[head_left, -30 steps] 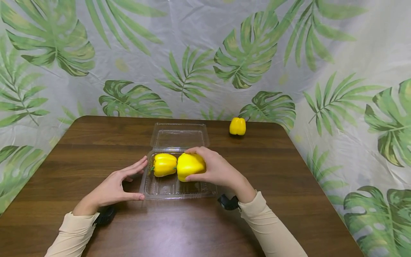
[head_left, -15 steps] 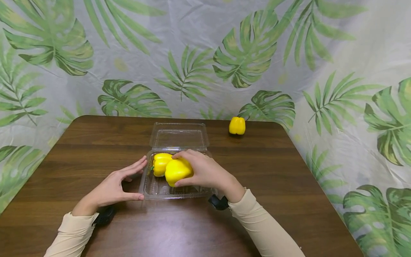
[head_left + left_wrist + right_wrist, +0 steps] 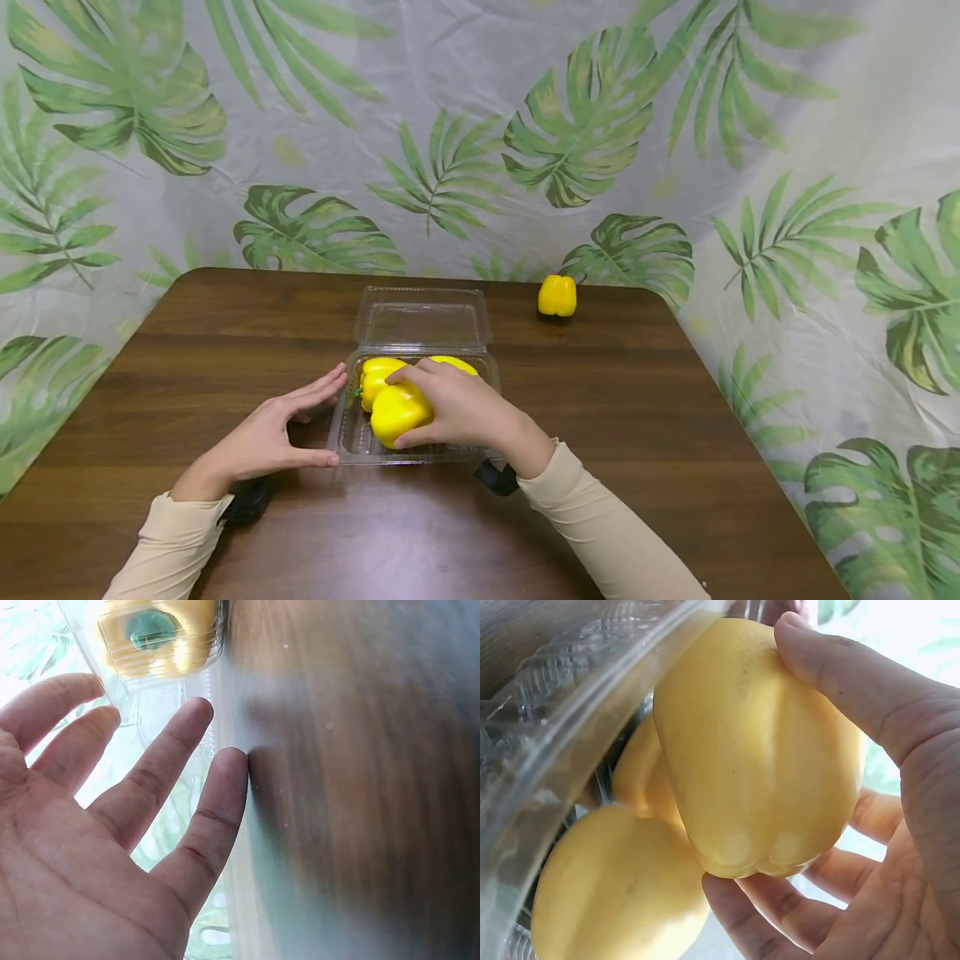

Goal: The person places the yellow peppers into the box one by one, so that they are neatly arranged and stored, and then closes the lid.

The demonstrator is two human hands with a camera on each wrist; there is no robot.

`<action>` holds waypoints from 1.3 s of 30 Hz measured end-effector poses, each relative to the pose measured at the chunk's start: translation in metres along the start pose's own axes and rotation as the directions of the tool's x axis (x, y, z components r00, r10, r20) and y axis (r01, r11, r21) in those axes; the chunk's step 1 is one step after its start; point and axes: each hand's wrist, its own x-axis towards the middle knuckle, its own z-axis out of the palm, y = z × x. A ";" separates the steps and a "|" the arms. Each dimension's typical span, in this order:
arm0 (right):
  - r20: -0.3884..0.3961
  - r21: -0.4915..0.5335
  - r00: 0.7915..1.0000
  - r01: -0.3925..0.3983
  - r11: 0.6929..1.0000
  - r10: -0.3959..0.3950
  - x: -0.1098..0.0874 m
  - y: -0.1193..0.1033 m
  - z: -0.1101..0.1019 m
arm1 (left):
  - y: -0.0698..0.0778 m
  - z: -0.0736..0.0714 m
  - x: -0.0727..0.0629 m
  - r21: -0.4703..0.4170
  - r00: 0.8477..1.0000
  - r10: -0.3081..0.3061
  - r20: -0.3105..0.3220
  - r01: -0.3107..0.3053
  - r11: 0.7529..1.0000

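Pepper gripped in right hand above the front-left part of a clear container; left hand, spread wide, flanks its left edge, seemingly to steady it.

The box sits on the table, with its lid behind it. Inside, one pepper lies at the back left and another pepper at the back right. The right hand holds a third pepper over the front part. The left hand is at the box's left side. A fourth pepper sits far back on the right. A cloth is behind the table.
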 end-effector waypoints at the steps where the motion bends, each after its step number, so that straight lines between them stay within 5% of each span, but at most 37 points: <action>1: 0.004 -0.005 1.000 0.005 1.000 -0.005 0.001 -0.001 0.001 | 0.000 0.000 0.000 -0.002 1.000 -0.002 -0.001 0.002 1.000; 26: 0.064 -0.025 0.998 -0.010 1.000 0.012 0.009 -0.010 0.015 | 0.000 -0.001 0.000 0.014 1.000 0.006 0.002 -0.006 1.000; 39: 0.192 0.081 0.981 -0.026 0.996 0.010 0.002 -0.003 0.001 | 0.002 -0.001 0.000 0.020 1.000 0.011 -0.001 -0.011 1.000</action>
